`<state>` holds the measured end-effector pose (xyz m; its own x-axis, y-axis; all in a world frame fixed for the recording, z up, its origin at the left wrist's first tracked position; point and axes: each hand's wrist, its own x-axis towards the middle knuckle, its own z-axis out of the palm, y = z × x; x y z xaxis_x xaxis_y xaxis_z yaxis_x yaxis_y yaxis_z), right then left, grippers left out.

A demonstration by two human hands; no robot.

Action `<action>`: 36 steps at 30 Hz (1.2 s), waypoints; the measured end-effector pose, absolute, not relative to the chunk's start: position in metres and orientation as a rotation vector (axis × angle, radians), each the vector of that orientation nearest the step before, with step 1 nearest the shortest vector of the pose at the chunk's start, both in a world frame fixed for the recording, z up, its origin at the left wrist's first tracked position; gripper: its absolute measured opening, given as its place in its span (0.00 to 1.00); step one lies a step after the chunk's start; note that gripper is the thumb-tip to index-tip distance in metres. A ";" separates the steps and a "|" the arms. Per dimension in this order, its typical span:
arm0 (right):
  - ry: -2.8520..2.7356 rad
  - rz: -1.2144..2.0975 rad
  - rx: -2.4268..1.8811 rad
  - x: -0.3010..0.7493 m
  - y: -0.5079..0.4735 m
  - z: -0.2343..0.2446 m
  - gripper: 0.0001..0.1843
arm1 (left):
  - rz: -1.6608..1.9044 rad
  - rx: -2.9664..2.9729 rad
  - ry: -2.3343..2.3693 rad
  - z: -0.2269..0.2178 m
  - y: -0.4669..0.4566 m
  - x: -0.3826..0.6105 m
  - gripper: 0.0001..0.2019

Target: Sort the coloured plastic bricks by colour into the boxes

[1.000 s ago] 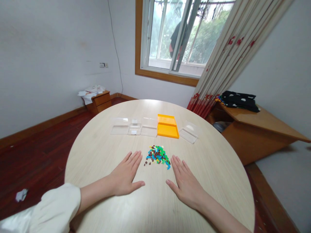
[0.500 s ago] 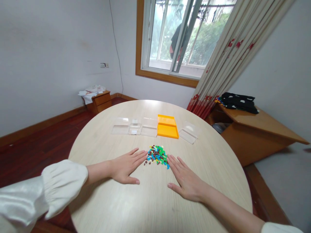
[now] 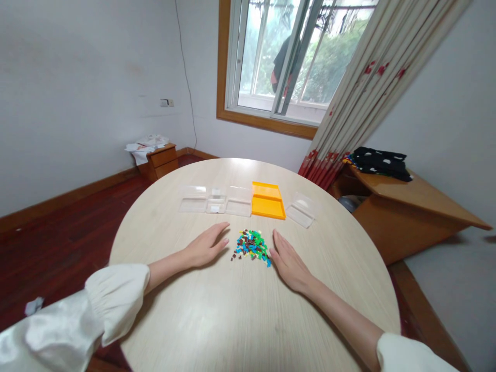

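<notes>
A small heap of tiny coloured pieces [image 3: 251, 245], green, blue, brown and yellow, lies on the round pale wooden table [image 3: 240, 320]. My left hand [image 3: 205, 246] rests just left of the heap, fingers together and stretched out, turned partly on its edge. My right hand [image 3: 289, 263] stands on its edge just right of the heap, fingers straight, its fingertips close to the pieces. Both hands hold nothing.
Behind the heap stand an orange tray [image 3: 267, 206], three clear plastic boxes [image 3: 215, 201] to its left and another clear box [image 3: 302, 212] to its right. A wooden desk with dark cloth [image 3: 382, 160] is at the right, a small cabinet [image 3: 160, 157] at the far left.
Both hands have slid forward and inward from lying flat near me to flanking the heap, tilting up onto their edges.
</notes>
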<state>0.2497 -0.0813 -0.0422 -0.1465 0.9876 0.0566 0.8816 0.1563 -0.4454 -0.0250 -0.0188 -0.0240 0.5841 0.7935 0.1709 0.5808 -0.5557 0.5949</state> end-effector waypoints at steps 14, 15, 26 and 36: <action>-1.430 1.048 -1.171 0.202 -0.014 -0.032 0.40 | 0.928 1.931 0.884 -0.022 0.000 0.039 0.23; -1.382 1.103 -1.140 0.204 -0.014 -0.032 0.39 | 0.949 1.866 0.868 -0.023 0.001 0.037 0.23; -1.135 1.298 -1.062 0.216 -0.013 -0.027 0.36 | 1.002 1.095 0.651 -0.027 0.019 0.031 0.28; -1.716 0.938 -1.317 0.244 -0.018 -0.016 0.10 | 1.073 1.245 0.901 -0.026 0.025 0.020 0.17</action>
<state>0.2444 -0.0177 -0.0157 -0.1757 0.9753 0.1339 0.4136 0.1966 -0.8890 0.0204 0.0250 -0.0264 0.2741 0.9610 0.0356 -0.1319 0.0009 0.9913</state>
